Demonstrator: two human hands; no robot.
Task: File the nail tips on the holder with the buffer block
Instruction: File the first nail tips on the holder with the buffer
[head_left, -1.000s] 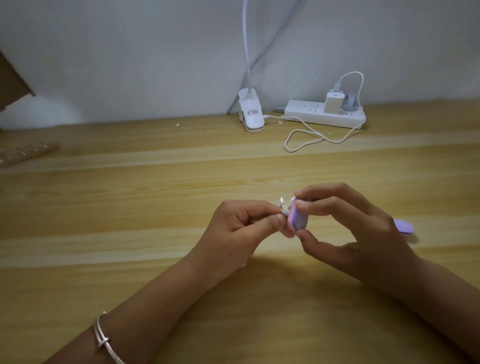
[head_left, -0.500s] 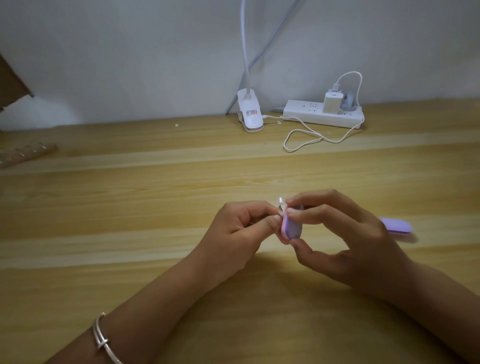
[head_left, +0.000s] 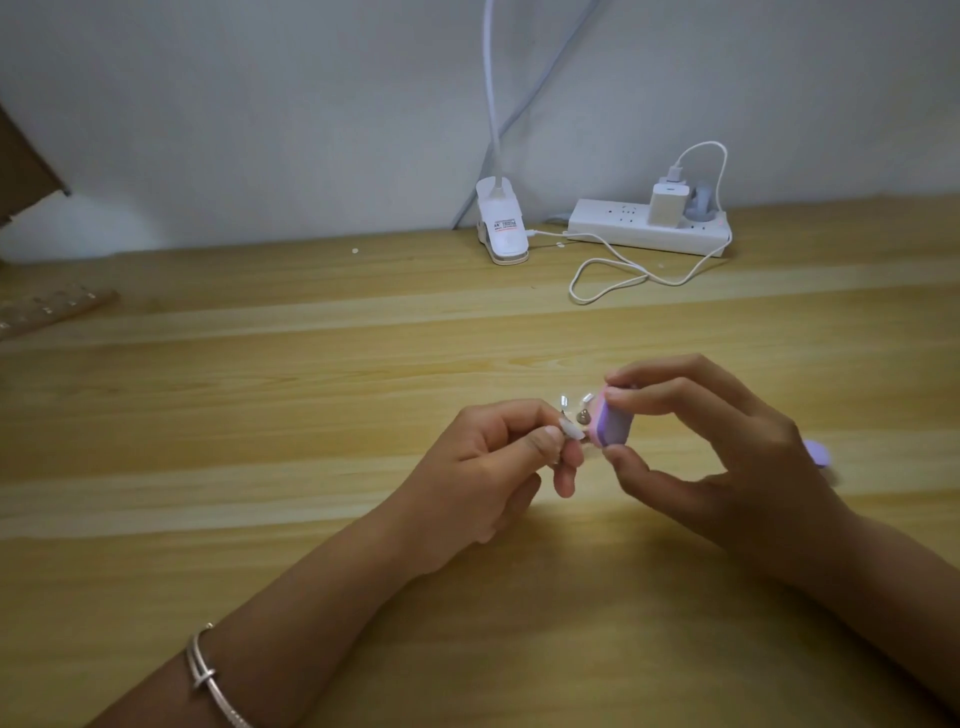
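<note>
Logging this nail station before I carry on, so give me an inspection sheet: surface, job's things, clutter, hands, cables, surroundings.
Surface: wooden table, white specks near the back.
Job's things: nail tips on the holder; buffer right beside them, contact unclear.
Clutter: purple item, mostly hidden behind the right hand; blurred strip at far left.
Hands: left hand pinches the holder; right hand pinches the buffer.
Cables: white cable loops from the charger in the power strip to the clip lamp.
Surroundings: grey wall; cardboard at left.
</note>
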